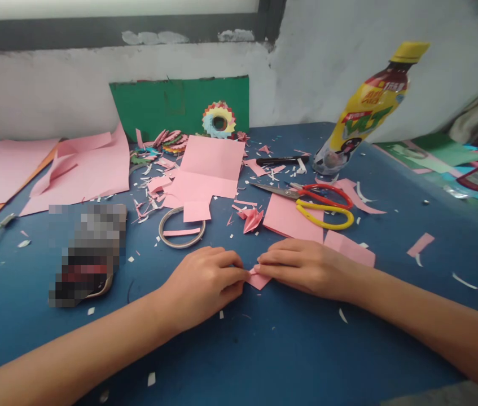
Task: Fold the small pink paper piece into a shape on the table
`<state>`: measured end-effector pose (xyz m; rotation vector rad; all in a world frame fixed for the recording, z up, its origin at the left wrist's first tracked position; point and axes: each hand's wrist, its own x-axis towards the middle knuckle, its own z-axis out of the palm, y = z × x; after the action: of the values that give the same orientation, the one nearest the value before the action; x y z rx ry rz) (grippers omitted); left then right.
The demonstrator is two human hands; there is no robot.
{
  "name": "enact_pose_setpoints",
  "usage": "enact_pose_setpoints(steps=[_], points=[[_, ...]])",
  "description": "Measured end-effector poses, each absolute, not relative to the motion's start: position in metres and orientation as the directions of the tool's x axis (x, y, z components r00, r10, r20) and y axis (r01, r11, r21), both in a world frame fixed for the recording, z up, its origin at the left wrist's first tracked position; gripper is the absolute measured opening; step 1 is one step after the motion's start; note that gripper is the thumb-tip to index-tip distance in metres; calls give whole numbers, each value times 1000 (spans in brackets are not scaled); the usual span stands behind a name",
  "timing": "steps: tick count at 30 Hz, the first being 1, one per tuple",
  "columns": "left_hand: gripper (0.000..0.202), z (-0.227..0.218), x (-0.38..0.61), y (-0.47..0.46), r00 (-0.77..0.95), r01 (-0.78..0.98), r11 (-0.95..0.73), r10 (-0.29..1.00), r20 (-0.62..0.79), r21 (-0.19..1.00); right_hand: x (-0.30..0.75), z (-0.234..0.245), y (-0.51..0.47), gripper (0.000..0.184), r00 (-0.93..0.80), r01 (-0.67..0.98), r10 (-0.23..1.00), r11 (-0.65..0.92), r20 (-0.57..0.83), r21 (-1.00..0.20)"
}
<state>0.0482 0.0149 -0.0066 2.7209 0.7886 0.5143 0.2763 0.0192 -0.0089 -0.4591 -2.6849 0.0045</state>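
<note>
left hand (pixel 205 282) and right hand (pixel 306 265): fingertips meet, both pinched on small folded pink paper piece (pixel 258 279) | paper flat on blue table (pixel 264 349), between hands, equally near | red-and-yellow scissors (pixel 315 203) at 1 o'clock

Paper-craft table (pixel 264 349) with scissors (pixel 315 204)

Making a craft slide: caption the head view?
Both hands, left hand and right hand, press a small pink paper piece on the blue table.
</note>
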Motion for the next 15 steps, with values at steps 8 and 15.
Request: enact_pose_setpoints(steps=[8, 15], points=[[20, -1, 46, 17, 877, 415, -894, 443, 188, 172, 277, -5, 21, 30, -890, 301, 287, 953, 354, -16], [22, 7, 44, 18, 893, 368, -895, 416, 175, 250, 276, -5, 20, 35, -901, 320, 307, 947, 306, -7]])
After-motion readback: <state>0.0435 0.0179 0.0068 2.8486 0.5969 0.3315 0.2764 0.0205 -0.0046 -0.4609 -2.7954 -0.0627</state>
